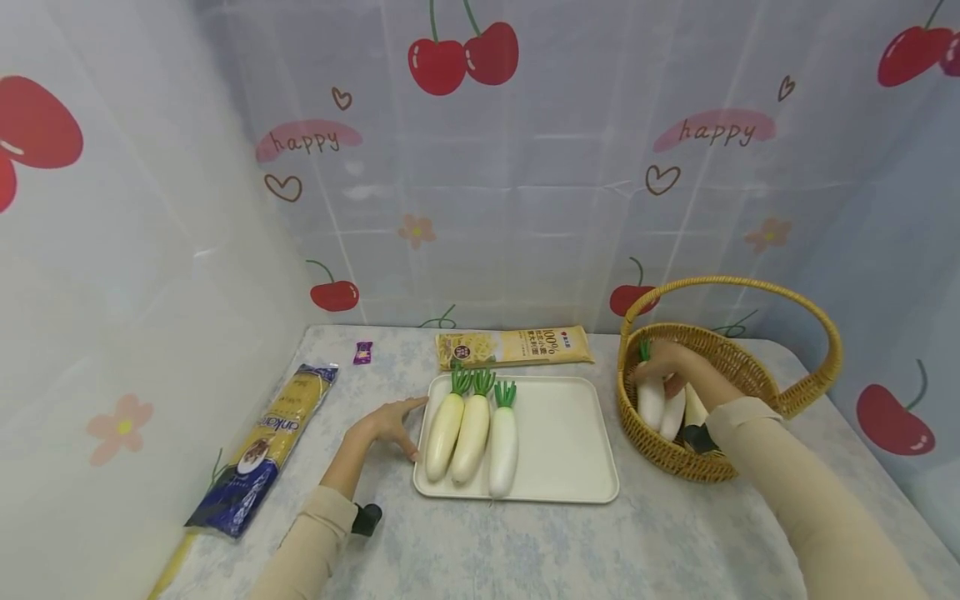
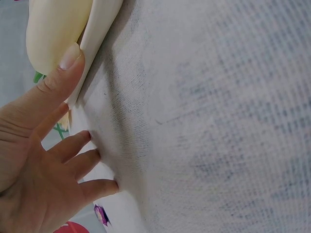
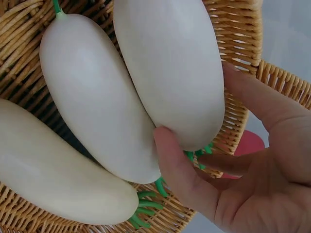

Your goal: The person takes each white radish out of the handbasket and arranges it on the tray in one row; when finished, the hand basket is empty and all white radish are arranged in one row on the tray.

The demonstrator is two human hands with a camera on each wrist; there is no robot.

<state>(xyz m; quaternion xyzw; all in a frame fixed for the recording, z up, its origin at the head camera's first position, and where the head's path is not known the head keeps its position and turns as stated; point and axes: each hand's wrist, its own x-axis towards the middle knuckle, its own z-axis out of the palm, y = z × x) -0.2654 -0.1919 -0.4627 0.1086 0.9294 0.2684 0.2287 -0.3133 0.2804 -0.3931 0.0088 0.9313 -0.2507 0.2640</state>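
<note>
Radish (image 1: 651,404) is in the wicker basket (image 1: 637,433), right of the tray (image 1: 566,433): smooth, white, plump, green leaves at the end. Right wrist view shows two neighbour radishes (image 3: 99,97) clearly; in head view the hand and sleeve (image 1: 787,467) partly cover them. Only head view gets all three tray radishes (image 1: 471,437) whole. Right hand (image 1: 671,362): fingers curled round the leafy end, firmness can't tell. Left hand (image 1: 390,423): fingers spread, at the tray's left rim.
</note>
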